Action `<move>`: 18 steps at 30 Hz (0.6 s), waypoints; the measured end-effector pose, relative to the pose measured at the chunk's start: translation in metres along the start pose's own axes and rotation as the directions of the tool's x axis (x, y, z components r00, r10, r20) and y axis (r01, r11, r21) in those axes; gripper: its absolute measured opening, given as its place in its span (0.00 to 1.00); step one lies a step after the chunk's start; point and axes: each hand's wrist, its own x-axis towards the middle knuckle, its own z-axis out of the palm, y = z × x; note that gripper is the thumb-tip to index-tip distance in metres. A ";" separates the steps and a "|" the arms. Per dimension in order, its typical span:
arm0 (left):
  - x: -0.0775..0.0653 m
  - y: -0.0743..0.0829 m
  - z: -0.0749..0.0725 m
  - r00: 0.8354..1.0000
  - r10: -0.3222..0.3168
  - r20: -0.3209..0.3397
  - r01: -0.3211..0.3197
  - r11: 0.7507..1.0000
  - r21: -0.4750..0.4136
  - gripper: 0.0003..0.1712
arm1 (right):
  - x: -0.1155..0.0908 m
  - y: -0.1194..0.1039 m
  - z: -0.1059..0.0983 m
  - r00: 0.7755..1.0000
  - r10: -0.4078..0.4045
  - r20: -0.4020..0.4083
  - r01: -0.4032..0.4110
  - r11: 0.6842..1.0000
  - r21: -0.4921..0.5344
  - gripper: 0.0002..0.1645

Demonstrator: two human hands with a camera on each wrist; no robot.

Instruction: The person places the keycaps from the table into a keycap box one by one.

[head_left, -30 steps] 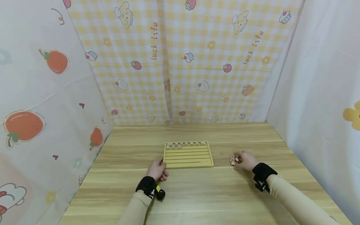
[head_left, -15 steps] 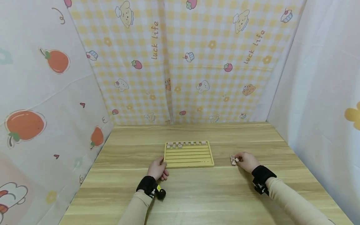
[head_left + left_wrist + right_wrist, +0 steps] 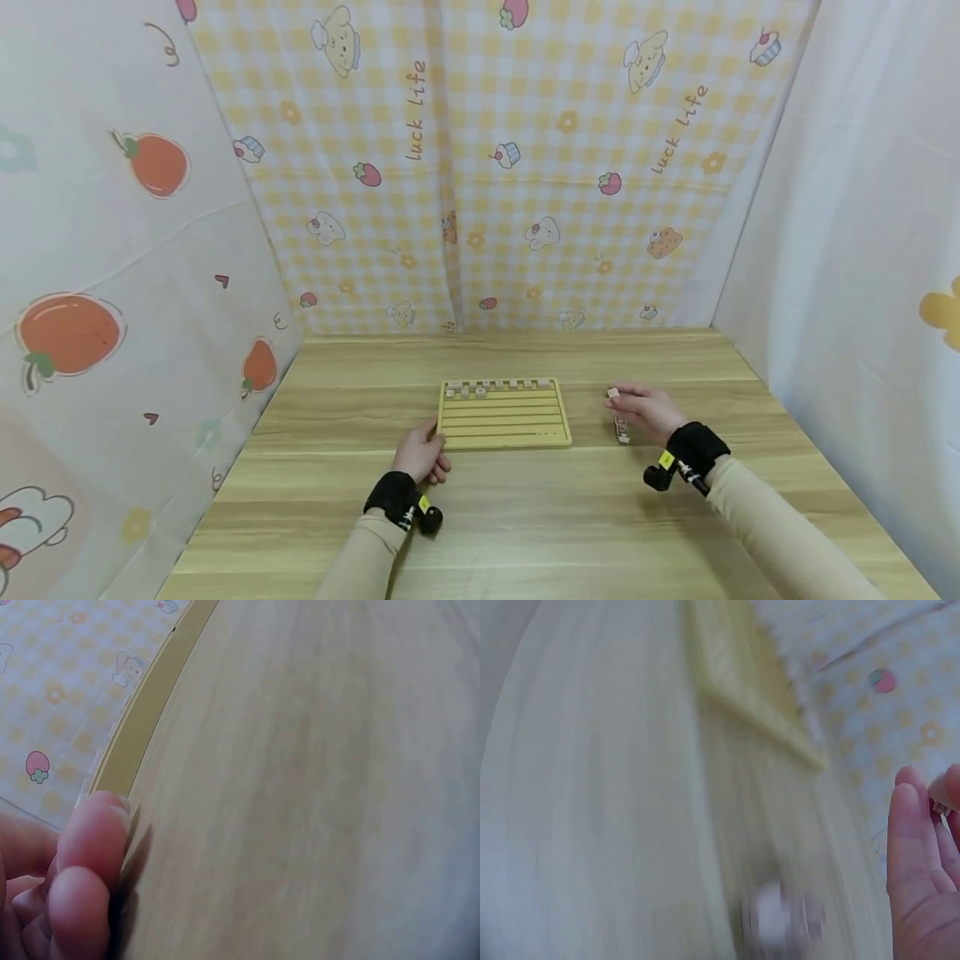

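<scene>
A shallow yellow tray with raised ridges lies mid-table, small pale keycaps lining its top row and part of the second. My left hand holds the tray's near left corner; in the left wrist view its curled fingertips sit right at the front edge. Raised to the right of the tray, my right hand pinches one keycap between thumb and fingers. The right wrist view shows that keycap partly hidden by the fingertips. Just below the hand, a short row of loose keycaps lies on the table.
The wood-grain table reaches back to a yellow checked cloth. White cloths hang on both sides, the left one with fruit prints. A small black camera is strapped to each wrist.
The right hand has lifted up and slightly left from the loose keycaps with one keycap pinched, uncovering the row below. The left hand stays at the tray's corner.
</scene>
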 end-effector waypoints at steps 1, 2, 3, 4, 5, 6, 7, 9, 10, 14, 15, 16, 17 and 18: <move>0.000 0.000 0.000 1.000 0.001 0.000 -0.001 1.000 0.002 0.32 | 0.002 0.000 0.002 1.000 0.016 0.018 -0.017 0.998 0.060 0.37; 0.000 0.000 0.001 1.000 0.004 -0.001 -0.004 1.000 0.005 0.32 | 0.004 0.000 0.005 0.999 0.029 0.037 -0.033 0.993 0.110 0.37; 0.000 0.000 0.001 1.000 0.006 -0.002 -0.006 1.000 0.007 0.32 | 0.006 0.000 0.008 0.998 0.043 0.051 -0.051 0.986 0.160 0.37; -0.001 0.000 0.001 1.000 0.005 -0.003 -0.005 1.000 0.009 0.32 | 0.008 0.000 0.011 0.997 0.056 0.062 -0.067 0.977 0.202 0.37; -0.001 0.000 0.001 1.000 0.003 -0.003 -0.003 1.000 0.009 0.32 | 0.011 0.001 0.014 0.995 0.065 0.069 -0.080 0.966 0.246 0.37; -0.001 0.000 0.001 1.000 0.003 -0.004 -0.003 1.000 0.010 0.32 | 0.013 0.002 0.018 0.994 0.067 0.085 -0.089 0.955 0.283 0.37; -0.001 0.000 0.001 1.000 0.001 -0.004 -0.001 1.000 0.008 0.32 | 0.015 0.002 0.021 0.993 0.065 0.102 -0.093 0.948 0.304 0.37; 0.000 0.000 0.002 1.000 -0.006 -0.004 0.006 1.000 0.005 0.32 | 0.019 0.003 0.027 0.990 0.051 0.133 -0.095 0.931 0.352 0.38; 0.000 -0.001 0.002 1.000 -0.007 -0.004 0.007 1.000 0.003 0.32 | 0.021 0.003 0.029 0.988 0.039 0.150 -0.093 0.923 0.372 0.37; 0.002 -0.001 0.002 1.000 -0.018 0.000 0.018 1.000 -0.004 0.32 | 0.026 0.002 0.036 0.980 0.014 0.200 -0.104 0.889 0.446 0.37; 0.002 -0.001 0.002 1.000 -0.019 0.001 0.019 1.000 -0.005 0.32 | 0.027 0.001 0.037 0.978 0.012 0.207 -0.107 0.884 0.455 0.37; 0.002 -0.001 0.002 1.000 -0.018 0.001 0.018 1.000 -0.005 0.32 | 0.028 0.001 0.039 0.978 0.014 0.209 -0.111 0.880 0.463 0.37; 0.002 0.000 0.001 1.000 -0.017 0.002 0.017 1.000 -0.007 0.32 | 0.029 0.000 0.040 0.977 0.016 0.211 -0.115 0.876 0.469 0.37; 0.001 0.000 0.001 1.000 -0.019 0.001 0.019 1.000 -0.009 0.32 | 0.030 0.000 0.041 0.978 0.017 0.210 -0.116 0.875 0.471 0.36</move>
